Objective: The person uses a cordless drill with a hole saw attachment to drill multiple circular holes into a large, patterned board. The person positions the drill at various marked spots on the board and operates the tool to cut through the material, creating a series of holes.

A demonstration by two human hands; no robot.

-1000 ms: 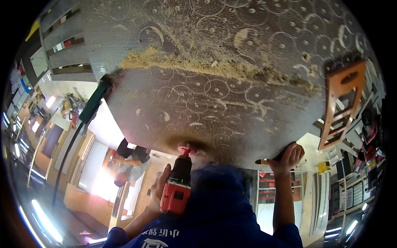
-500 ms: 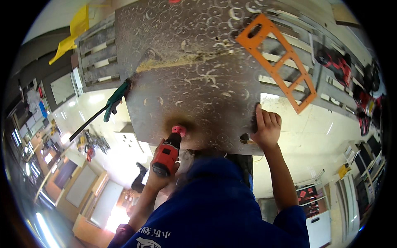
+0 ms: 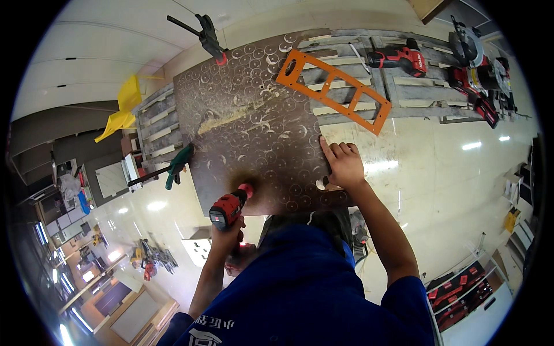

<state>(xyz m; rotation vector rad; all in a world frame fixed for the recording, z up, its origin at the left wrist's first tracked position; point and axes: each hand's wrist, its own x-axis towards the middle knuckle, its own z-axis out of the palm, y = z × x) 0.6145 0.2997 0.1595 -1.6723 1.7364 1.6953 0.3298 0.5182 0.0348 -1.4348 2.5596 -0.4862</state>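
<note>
Dark board (image 3: 254, 132), covered in round cut marks and strewn with sawdust, lying on a slatted wooden bench (image 3: 369, 63); all places below are given relative to this board. Left hand (image 3: 228, 233): fingers closed around the grip of a red drill (image 3: 229, 206), whose nose touches the board at its near edge, where a brownish scorch patch shows. Right hand (image 3: 344, 164): flat, fingers spread, pressed on the board's near right corner, holding nothing. Orange frame (image 3: 334, 89) with rectangular openings: lying tilted across the far right corner, partly over the bench slats. Green clamp (image 3: 176, 167): on the left edge. Black clamp (image 3: 206, 33) with a red tip: at the far edge. Second red drill (image 3: 404, 57) and a circular saw (image 3: 470, 49): on the bench, well to the right. Yellow chair (image 3: 124, 109): beyond the left side.
</note>
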